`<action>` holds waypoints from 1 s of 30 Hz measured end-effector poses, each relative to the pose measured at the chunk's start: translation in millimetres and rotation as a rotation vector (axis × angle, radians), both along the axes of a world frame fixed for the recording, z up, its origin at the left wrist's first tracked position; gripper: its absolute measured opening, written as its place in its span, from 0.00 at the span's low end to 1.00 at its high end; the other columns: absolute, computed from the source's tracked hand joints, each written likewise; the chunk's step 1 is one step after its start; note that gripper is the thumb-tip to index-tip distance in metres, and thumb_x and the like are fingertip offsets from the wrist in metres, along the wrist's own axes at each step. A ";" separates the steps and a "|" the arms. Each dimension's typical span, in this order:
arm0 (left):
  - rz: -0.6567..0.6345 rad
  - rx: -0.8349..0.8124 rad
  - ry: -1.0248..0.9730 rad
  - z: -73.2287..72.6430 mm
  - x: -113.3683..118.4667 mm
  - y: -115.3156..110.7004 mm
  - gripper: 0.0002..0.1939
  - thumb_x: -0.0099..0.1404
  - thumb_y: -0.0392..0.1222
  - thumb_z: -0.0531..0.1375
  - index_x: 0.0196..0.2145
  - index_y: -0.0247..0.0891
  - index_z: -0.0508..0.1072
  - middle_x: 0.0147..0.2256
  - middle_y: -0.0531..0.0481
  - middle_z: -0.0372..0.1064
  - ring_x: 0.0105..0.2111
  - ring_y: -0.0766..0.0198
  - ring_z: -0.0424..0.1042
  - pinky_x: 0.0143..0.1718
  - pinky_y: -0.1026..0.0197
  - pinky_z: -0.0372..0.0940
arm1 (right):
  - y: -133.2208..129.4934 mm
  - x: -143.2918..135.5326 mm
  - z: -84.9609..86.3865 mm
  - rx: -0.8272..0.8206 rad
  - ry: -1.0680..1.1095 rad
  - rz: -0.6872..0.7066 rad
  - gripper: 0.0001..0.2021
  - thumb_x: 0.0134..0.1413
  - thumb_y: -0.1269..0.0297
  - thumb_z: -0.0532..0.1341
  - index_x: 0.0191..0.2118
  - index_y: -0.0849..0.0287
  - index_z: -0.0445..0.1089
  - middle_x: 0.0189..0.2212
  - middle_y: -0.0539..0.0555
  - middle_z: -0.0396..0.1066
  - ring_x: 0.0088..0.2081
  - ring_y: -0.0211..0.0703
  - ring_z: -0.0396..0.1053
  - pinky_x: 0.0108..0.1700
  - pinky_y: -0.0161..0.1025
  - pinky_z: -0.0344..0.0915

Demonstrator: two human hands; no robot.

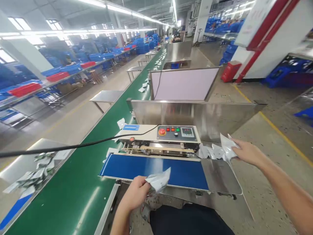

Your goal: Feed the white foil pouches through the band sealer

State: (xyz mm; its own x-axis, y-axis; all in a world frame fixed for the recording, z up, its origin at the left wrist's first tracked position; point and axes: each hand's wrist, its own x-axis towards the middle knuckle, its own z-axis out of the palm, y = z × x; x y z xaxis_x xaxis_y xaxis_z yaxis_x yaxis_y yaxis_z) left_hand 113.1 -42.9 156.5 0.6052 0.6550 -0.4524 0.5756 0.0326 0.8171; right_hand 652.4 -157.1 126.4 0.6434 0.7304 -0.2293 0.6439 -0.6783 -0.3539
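My left hand (138,192) pinches a white packet (159,180) over the front edge of the blue belt (151,169). Off to the right, my right hand (246,151) is closed on another white packet (228,146), held above the metal plate (220,176) at the belt's right end. More white packets (211,151) stand in a row between that packet and the sealing machine (146,130). The machine has a control panel (176,133) with buttons and a red-lit display, and sits behind the blue belt.
A long green conveyor (83,182) runs along the left, with white packets near the machine's left end. A black cable (73,147) crosses above it. Packets lie piled on a side table (14,173) at far left. Metal panels (195,114) stand behind the machine.
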 end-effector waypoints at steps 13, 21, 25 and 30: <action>-0.212 0.296 0.239 -12.7 272.7 -26.6 0.20 0.62 0.41 0.62 0.13 0.45 0.68 0.18 0.43 0.71 0.25 0.52 0.74 0.33 0.56 0.63 | 2.0 3.7 -72.3 0.238 0.408 0.544 0.35 0.66 0.53 0.65 0.76 0.52 0.70 0.73 0.60 0.69 0.72 0.63 0.68 0.75 0.57 0.62; -0.179 -0.313 0.085 -45.7 281.0 -24.0 0.33 0.71 0.69 0.60 0.23 0.37 0.77 0.25 0.42 0.78 0.29 0.54 0.79 0.36 0.56 0.72 | -63.9 -53.6 -77.6 0.637 0.793 0.172 0.22 0.64 0.39 0.68 0.44 0.52 0.85 0.52 0.61 0.84 0.55 0.64 0.81 0.62 0.59 0.77; -0.247 -0.233 -0.001 -48.2 258.7 -25.4 0.33 0.57 0.73 0.74 0.28 0.36 0.80 0.24 0.53 0.70 0.27 0.63 0.68 0.32 0.62 0.62 | -73.2 -37.6 -81.2 0.666 0.677 -0.098 0.19 0.58 0.41 0.68 0.39 0.53 0.78 0.45 0.61 0.84 0.47 0.60 0.82 0.52 0.51 0.79; -0.395 -0.159 -0.037 -39.4 250.8 -23.1 0.28 0.66 0.66 0.70 0.38 0.34 0.86 0.25 0.57 0.64 0.27 0.68 0.57 0.30 0.62 0.53 | -67.6 -53.8 -60.8 0.473 0.657 0.302 0.26 0.62 0.42 0.68 0.59 0.51 0.82 0.50 0.58 0.82 0.46 0.55 0.81 0.44 0.45 0.78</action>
